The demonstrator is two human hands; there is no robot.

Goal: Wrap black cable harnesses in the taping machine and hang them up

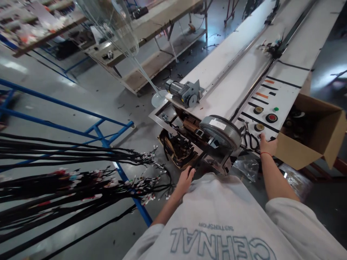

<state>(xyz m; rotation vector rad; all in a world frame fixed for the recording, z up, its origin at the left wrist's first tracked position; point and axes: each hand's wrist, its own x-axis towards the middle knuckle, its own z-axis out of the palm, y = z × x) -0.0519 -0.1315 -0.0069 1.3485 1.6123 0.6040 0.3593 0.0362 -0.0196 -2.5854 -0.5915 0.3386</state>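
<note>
My right hand (268, 146) is at the front corner of the long white worktable (300, 77), its thumb up on the surface and its other fingers curled at the edge. Just left of it lie black-handled scissors (251, 139). Rolls of tape (259, 127) and a red button (271, 118) sit above the hand. My left hand (185, 178) is low beside the table's metal end frame, fingers curled round something dark that I cannot make out. Between the hands, a large grey wheel (221, 131) with a white label is at the table's end.
Black cable bundles (67, 184) hang over a blue rack (116, 166) on the left. An open cardboard box (311, 141) stands right of the table. A grey motor (183, 92) is fixed at the table's far corner. A standing fan (116, 29) and wooden benches (162, 25) are behind.
</note>
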